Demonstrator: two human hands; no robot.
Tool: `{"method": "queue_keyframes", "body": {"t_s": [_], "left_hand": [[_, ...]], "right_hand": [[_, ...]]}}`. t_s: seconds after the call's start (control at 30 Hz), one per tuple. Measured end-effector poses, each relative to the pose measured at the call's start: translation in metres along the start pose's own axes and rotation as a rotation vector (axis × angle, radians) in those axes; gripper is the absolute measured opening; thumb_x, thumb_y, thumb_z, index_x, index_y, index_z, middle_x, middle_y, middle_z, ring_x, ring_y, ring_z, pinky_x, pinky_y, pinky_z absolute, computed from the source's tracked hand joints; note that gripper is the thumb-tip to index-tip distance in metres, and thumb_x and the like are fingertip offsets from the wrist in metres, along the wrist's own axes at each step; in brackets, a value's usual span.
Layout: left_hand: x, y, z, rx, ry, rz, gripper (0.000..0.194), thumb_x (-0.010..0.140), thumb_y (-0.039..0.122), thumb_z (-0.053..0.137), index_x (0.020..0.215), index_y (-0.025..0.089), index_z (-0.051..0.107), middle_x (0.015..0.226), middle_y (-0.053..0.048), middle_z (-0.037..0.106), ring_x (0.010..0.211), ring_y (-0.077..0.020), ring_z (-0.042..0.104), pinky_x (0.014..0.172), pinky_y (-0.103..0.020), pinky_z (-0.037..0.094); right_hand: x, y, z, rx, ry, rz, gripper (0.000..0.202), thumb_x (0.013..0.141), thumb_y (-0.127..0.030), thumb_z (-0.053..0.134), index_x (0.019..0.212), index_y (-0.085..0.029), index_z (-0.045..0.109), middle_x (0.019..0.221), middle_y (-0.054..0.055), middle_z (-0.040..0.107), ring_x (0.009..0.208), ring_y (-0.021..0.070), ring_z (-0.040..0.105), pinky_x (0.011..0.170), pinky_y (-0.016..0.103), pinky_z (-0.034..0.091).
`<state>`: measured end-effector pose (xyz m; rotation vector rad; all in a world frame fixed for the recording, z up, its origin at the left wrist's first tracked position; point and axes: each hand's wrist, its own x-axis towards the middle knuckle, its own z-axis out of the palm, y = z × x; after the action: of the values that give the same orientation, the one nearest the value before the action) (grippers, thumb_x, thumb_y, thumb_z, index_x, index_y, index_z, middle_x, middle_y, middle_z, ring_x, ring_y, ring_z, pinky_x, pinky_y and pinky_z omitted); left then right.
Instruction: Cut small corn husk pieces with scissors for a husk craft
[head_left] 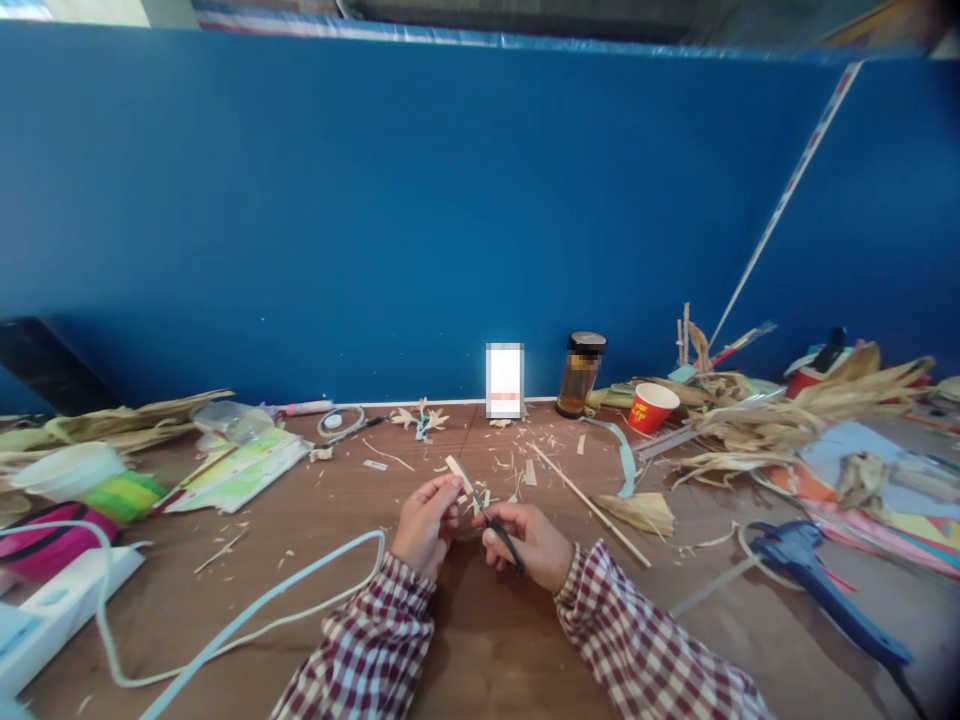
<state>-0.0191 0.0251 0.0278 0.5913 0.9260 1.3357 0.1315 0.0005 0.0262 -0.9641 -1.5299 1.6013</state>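
Note:
Near the middle of the brown table, my left hand (429, 522) pinches a small pale strip of husk (454, 468) between thumb and fingertips. Dark-handled scissors (504, 540) are held in my right hand (531, 543), with fingers closed round the handles and the blades pointing up and left beside the strip. The two hands are close together. Small pale scraps (531, 472) lie scattered just beyond them, and a thin stick (589, 503) slants across the table to the right of the scissors.
A blue glue gun (825, 590), red paper cup (652, 408) and dried husks (780, 420) are at the right. A lidded jar (580, 378) stands behind. White cable (262, 630), power strip (71, 610) and green-patterned paper (244, 470) lie at left. A blue partition (450, 200) rises behind the table.

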Motion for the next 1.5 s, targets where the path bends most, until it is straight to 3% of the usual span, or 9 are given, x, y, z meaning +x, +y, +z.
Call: {"method": "queue_keyframes", "body": {"t_s": [1.5], "left_hand": [[0.002, -0.001, -0.001, -0.028, 0.024, 0.005, 0.029, 0.051, 0.026, 0.077, 0.070, 0.009, 0.062, 0.056, 0.003, 0.055, 0.040, -0.0005, 0.039, 0.035, -0.011, 0.028]], "right_hand": [[0.001, 0.004, -0.001, -0.012, -0.006, -0.001, 0.035, 0.072, -0.042, 0.060, 0.092, -0.013, 0.058, 0.061, -0.001, 0.057, 0.050, 0.0079, 0.051, 0.048, 0.019, 0.043]]}}
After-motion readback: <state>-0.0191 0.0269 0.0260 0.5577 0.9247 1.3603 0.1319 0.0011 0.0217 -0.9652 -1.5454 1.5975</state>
